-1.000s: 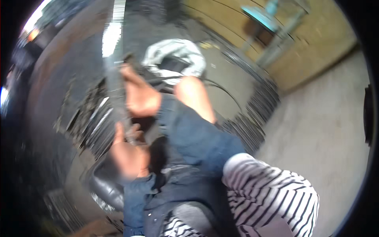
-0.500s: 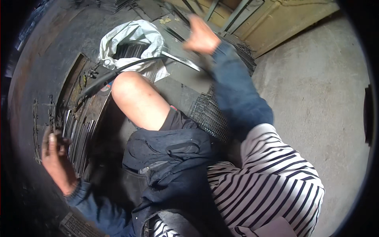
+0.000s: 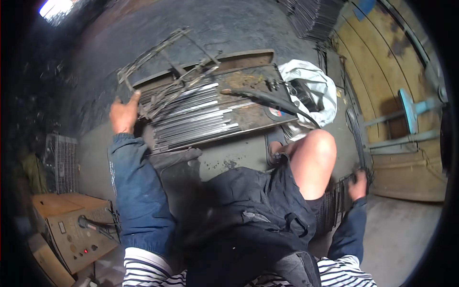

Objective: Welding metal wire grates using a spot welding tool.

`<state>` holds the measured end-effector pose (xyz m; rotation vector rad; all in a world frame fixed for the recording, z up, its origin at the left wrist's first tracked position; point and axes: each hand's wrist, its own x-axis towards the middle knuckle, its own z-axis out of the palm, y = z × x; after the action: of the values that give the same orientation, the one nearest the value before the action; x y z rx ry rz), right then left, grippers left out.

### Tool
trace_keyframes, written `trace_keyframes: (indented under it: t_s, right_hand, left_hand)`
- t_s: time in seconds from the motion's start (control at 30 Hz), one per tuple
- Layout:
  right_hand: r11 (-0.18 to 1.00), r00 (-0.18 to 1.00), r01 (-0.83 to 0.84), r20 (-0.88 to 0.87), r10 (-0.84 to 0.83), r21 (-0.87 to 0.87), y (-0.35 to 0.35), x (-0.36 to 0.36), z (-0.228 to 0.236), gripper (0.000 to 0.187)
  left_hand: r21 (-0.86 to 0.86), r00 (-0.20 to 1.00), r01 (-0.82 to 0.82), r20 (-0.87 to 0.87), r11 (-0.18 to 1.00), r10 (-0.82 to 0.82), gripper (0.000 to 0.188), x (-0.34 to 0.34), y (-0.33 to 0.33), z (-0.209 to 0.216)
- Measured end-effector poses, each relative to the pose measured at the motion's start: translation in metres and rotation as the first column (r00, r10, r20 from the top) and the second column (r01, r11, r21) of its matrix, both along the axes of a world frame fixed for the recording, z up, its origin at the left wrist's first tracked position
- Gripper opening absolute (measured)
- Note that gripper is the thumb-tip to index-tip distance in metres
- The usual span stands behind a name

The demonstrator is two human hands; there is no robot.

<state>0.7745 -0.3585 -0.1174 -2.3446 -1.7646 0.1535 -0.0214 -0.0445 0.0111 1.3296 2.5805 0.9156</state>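
My left hand (image 3: pixel 124 114) is closed on the near left corner of a rusty open metal frame (image 3: pixel 167 62), its thumb on the bar. The frame is tilted over a low bench (image 3: pixel 260 76), above a row of straight metal bars (image 3: pixel 191 117). On the bench's right part lies a black welding torch (image 3: pixel 267 99), its cable running past my knee. Low at the right, my right hand (image 3: pixel 357 185) has curled fingers beside a stack of dark wire grids (image 3: pixel 330 208). What it grips, if anything, is too dark to make out.
A white sack (image 3: pixel 322 79) with dark metal pieces stands at the bench's right end. A welding machine (image 3: pixel 79 234) with knobs sits at the lower left, a wire rack (image 3: pixel 62 162) behind it. Stacked metal grids (image 3: pixel 313 16) lie far right, near a yellowish panel (image 3: pixel 401 174).
The view has swung left, bringing the bench to the middle. My right hand has drawn back from its outstretched reach to low beside my knee. My left hand remains at the metal frame.
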Motion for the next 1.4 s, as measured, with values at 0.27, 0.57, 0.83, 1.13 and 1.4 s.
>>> trace_keyframes:
  t_s: [0.27, 0.57, 0.83, 1.13, 1.4]
  right_hand:
    - [0.488, 0.442, -0.835, -0.218, 0.870, 0.255, 0.297, -0.348, 0.154, 0.040]
    - [0.532, 0.544, -0.838, -0.095, 0.834, -0.121, 0.388, -0.546, 0.037, 0.039]
    - [0.399, 0.399, -0.917, -0.057, 0.915, -0.004, 0.368, -0.533, 0.035, 0.049]
    - [0.294, 0.286, -0.954, -0.118, 0.951, 0.057, 0.331, -0.496, 0.053, 0.050]
    - [0.333, 0.318, -0.942, -0.190, 0.929, 0.051, 0.331, -0.488, 0.069, 0.028]
  left_hand:
    - [0.112, 0.915, 0.133, 0.368, 0.985, -0.165, 0.039, -0.015, 0.015, -0.028]
    - [-0.009, 0.980, 0.115, 0.164, 0.993, -0.112, 0.036, 0.009, 0.018, -0.005]
    - [0.039, 0.981, 0.139, 0.134, 0.990, -0.143, 0.034, 0.002, 0.019, -0.011]
    - [0.057, 0.980, 0.127, 0.145, 0.990, -0.134, 0.030, 0.007, 0.020, -0.006]
    - [0.078, 0.977, 0.151, 0.139, 0.985, -0.161, 0.029, 0.006, 0.014, -0.004]
